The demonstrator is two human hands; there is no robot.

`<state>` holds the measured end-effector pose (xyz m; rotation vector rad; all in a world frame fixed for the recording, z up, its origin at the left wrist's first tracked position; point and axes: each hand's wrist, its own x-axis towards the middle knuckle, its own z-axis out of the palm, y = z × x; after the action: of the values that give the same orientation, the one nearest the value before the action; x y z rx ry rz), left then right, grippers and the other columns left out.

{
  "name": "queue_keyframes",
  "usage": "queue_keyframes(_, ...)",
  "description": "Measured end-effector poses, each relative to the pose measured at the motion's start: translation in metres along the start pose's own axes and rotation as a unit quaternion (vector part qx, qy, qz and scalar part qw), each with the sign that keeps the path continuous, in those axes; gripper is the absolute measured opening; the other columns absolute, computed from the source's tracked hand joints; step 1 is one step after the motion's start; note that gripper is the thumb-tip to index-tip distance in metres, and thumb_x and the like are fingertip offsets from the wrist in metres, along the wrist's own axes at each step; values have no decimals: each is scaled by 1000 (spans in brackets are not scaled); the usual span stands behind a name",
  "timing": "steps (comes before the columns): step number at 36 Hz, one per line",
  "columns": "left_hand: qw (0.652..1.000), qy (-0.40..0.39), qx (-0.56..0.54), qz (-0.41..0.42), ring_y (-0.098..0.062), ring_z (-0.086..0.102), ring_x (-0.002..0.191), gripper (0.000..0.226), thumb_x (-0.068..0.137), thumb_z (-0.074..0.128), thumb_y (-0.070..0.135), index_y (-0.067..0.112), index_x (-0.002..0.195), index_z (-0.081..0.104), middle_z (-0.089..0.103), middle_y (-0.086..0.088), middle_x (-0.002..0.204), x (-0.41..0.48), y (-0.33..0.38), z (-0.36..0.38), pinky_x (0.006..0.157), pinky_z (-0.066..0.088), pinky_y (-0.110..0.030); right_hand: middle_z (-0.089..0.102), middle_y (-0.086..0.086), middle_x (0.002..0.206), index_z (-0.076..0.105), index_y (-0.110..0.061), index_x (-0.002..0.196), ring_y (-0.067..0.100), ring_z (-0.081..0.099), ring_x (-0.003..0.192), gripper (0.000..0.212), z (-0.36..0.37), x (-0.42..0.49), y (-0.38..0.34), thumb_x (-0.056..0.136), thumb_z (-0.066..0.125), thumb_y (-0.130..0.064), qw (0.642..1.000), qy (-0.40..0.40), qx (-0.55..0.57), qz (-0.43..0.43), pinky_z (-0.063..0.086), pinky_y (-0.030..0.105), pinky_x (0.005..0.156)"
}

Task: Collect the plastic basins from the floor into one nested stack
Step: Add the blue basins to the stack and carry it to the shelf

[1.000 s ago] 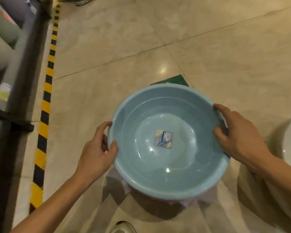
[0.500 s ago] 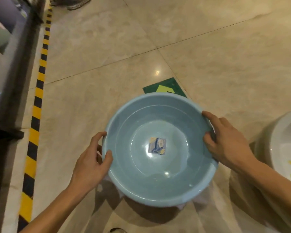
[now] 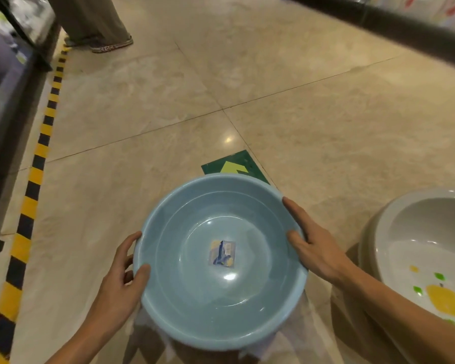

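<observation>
Both hands hold a round light-blue plastic basin (image 3: 221,261) above the beige tiled floor (image 3: 300,106). The left hand (image 3: 118,292) clamps its near-left rim, thumb inside; the right hand (image 3: 315,248) clamps the right rim likewise. A white plastic basin with fruit print (image 3: 426,261) sits just right.

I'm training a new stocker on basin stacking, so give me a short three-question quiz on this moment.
1. True or false: both hands grip the blue basin by its rim.
2. What lies at the bottom inside the blue basin? A) a sponge B) a label sticker C) water
3. On which side of the person does the white basin with fruit prints sit?

Key: 1 true: left hand and right hand hold opposite edges. 2 B, the sticker. 3 right.
</observation>
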<state>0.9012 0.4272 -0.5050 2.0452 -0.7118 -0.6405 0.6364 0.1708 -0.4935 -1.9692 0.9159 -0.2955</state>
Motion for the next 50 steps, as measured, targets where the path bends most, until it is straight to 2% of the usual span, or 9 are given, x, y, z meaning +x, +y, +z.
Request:
queue_keyframes(4,1000,5,5,25,13,64,92,53,98,56,20,54,134,40,57,47,107,7,18,-6,66,59,-20,43,-26,134,28,-52,150,5,50,112,55,-10,5,-2,103,43,-29,1000,19,-6,19,45,26,93)
queue_keyframes(7,999,16,-8,36,4,69,87,49,98,55,17,47,136,44,67,20,111,13,43,-13,61,57,-15,45,-26,133,32,-52,149,8,52,110,56,-28,7,-15,100,45,-28,998,48,-4,30,42,24,87)
queue_keyframes(13,997,1,-24,78,-28,70,96,62,71,60,55,57,132,47,68,-3,117,24,120,-22,77,58,-53,43,-28,134,35,-52,147,10,50,117,56,-77,-6,-46,98,47,-28,992,124,13,12,46,35,98)
queue_keyframes(18,990,-26,-33,138,-35,68,97,59,73,60,49,57,131,49,71,-8,111,36,175,-4,86,54,-58,49,-27,135,41,-54,143,6,57,113,59,-123,-36,-51,93,49,-23,980,195,43,19,51,37,96)
queue_keyframes(25,972,-100,-27,209,-31,69,97,53,83,59,34,58,129,51,71,-6,113,46,234,60,81,57,-53,52,-24,136,46,-51,140,2,57,113,59,-179,-94,-30,90,52,-20,948,309,56,58,52,36,96)
queue_keyframes(31,947,-174,-19,269,-24,71,88,50,97,57,17,51,134,50,71,-4,105,41,270,131,65,56,-38,53,-20,130,44,-54,140,1,60,98,57,-216,-157,-3,92,52,-23,916,378,51,122,51,24,73)
queue_keyframes(34,934,-214,-15,284,-19,71,80,49,99,54,18,50,136,48,69,-4,103,35,287,168,58,55,-30,52,-20,133,43,-54,141,5,59,104,55,-229,-189,9,94,51,-24,898,411,40,149,54,31,82)
queue_keyframes(42,907,-310,-39,284,-25,68,96,49,88,53,41,65,130,44,66,-3,114,6,305,255,74,57,-44,50,-11,141,43,-47,143,21,57,116,58,-243,-257,42,96,51,-16,851,473,68,218,55,47,95)
queue_keyframes(50,901,-344,-16,263,-23,71,90,52,99,52,24,60,135,43,70,0,100,-8,289,304,84,58,-51,51,-18,140,45,-50,142,17,57,118,62,-241,-280,87,92,50,-15,839,486,76,234,54,46,94)
